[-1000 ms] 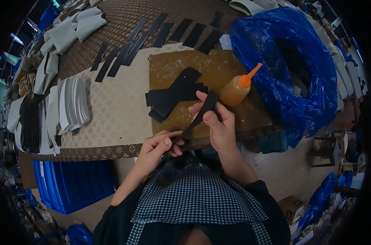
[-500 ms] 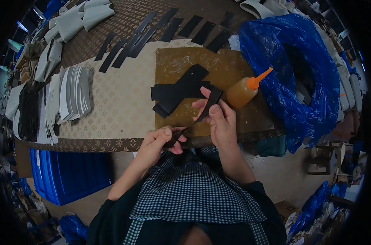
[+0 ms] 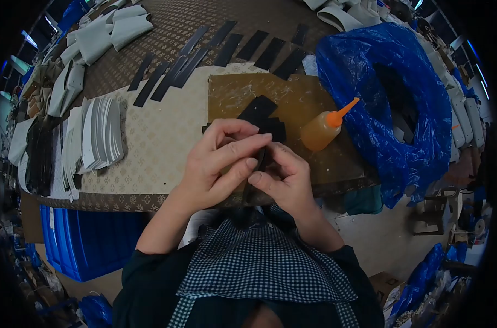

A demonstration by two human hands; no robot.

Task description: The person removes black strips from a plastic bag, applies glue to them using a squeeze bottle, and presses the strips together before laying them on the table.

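Observation:
My left hand (image 3: 218, 161) and my right hand (image 3: 288, 177) meet above the table's front edge. Between their fingertips is a dark strip (image 3: 263, 157), mostly hidden by the fingers. The right thumb and fingers grip it, while the left thumb and fingers close on its upper end. Just beyond my hands, a crossed pile of black strips (image 3: 259, 109) lies on a brown mat (image 3: 226, 87), partly covered by my left hand. To the right of the pile stands a squeeze bottle (image 3: 320, 132) of amber liquid with an orange nozzle.
Several black strips (image 3: 226, 50) lie in rows at the back of the table. Stacked pale strips (image 3: 102, 134) stand on the left. A blue plastic bag (image 3: 347, 65), its mouth open, sits on the right. Below the left side is a blue bin (image 3: 89, 240).
My left hand has risen from the strip's lower end to its upper end, beside my right fingers. The strip, earlier stretched diagonally between the hands, is now mostly hidden.

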